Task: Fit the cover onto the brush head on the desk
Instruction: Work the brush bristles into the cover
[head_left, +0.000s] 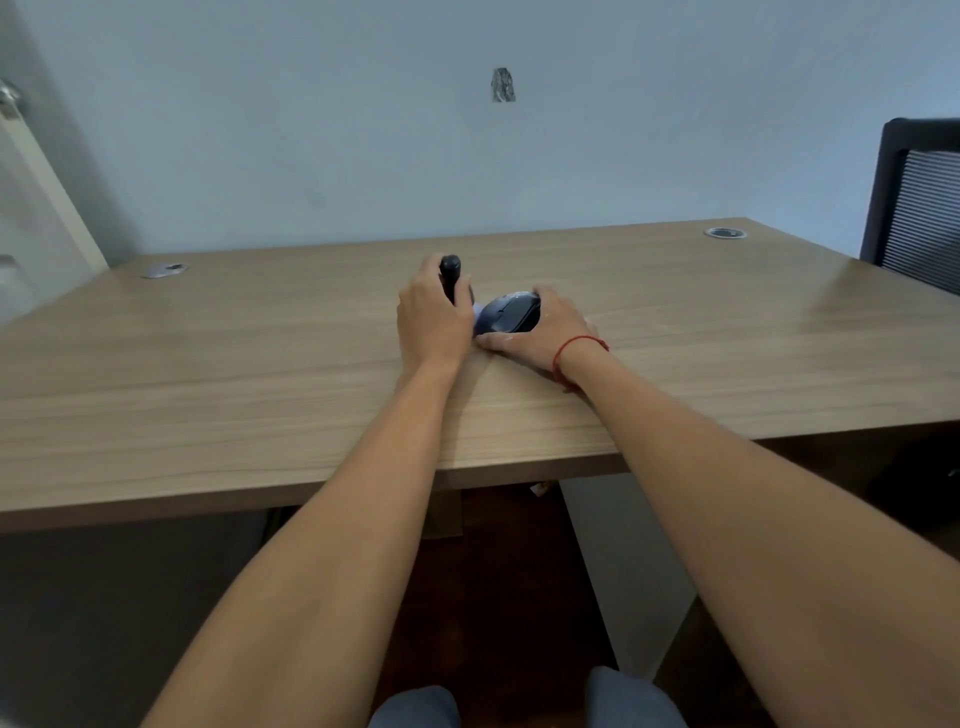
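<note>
Both hands meet at the middle of the wooden desk (260, 364). My left hand (431, 317) is closed around the black handle of the brush (451, 273), whose rounded end sticks up above my fingers. My right hand (540, 332) grips the dark grey oval cover (511, 314), thumb along its near edge and fingers over its far side. The cover lies tilted against the brush, touching my left hand. The brush head itself is hidden behind my left hand and the cover. A red string bracelet circles my right wrist.
Two round cable grommets sit in the desk, one at the back left (165, 269) and one at the back right (725, 233). A black mesh office chair (914, 202) stands at the right. A pale wall runs behind the desk.
</note>
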